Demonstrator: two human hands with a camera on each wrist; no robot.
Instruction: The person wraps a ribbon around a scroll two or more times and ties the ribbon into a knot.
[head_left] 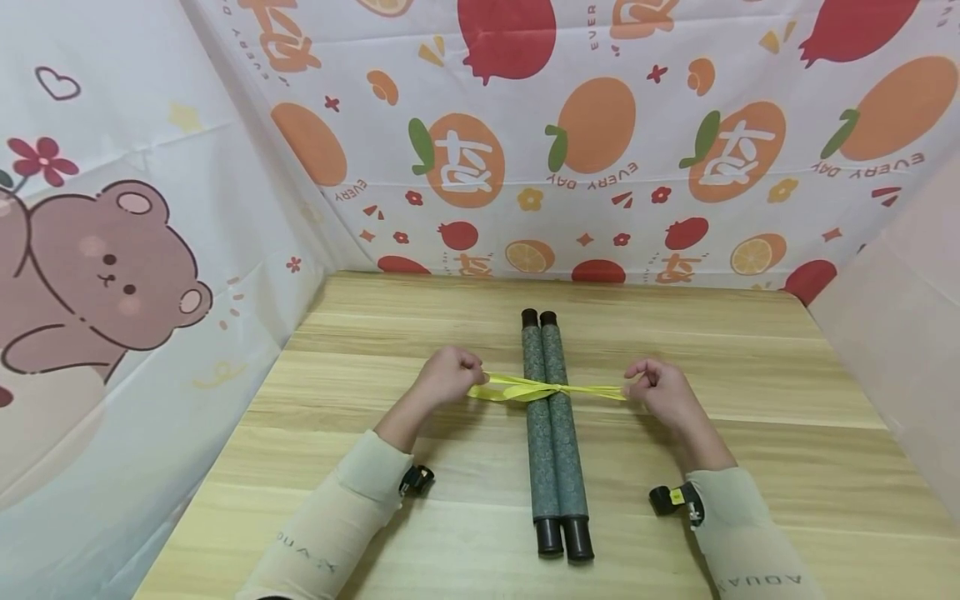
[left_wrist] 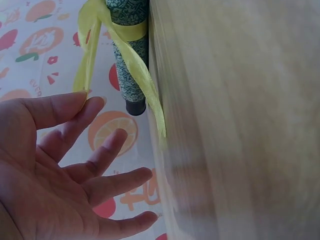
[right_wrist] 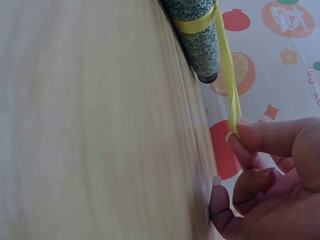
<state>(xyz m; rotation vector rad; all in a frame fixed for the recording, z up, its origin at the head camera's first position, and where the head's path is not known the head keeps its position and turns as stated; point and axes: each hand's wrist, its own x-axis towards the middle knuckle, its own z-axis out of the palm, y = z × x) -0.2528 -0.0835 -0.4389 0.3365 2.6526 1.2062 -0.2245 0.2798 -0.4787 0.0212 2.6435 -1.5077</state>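
Note:
Two green patterned scrolls (head_left: 552, 450) with dark end knobs lie side by side on the table. A yellow ribbon (head_left: 525, 390) goes round both near their middle and is knotted on top. On the left, my left hand (head_left: 448, 377) pinches one part of the ribbon between thumb and index finger, its other fingers spread. A loose ribbon tail (left_wrist: 142, 77) hangs beside that hand in the left wrist view. My right hand (head_left: 662, 392) pinches the ribbon's other side (right_wrist: 231, 85) between thumb and index finger, the remaining fingers bent. The ribbon stretches nearly straight on the right.
The scrolls rest on a light wood-grain table (head_left: 330, 500). Behind it hangs a white cloth (head_left: 525, 100) printed with fruit, and a cloth with a bear print (head_left: 112, 267) hangs on the left. Black straps with small cameras (head_left: 667, 500) sit at both wrists.

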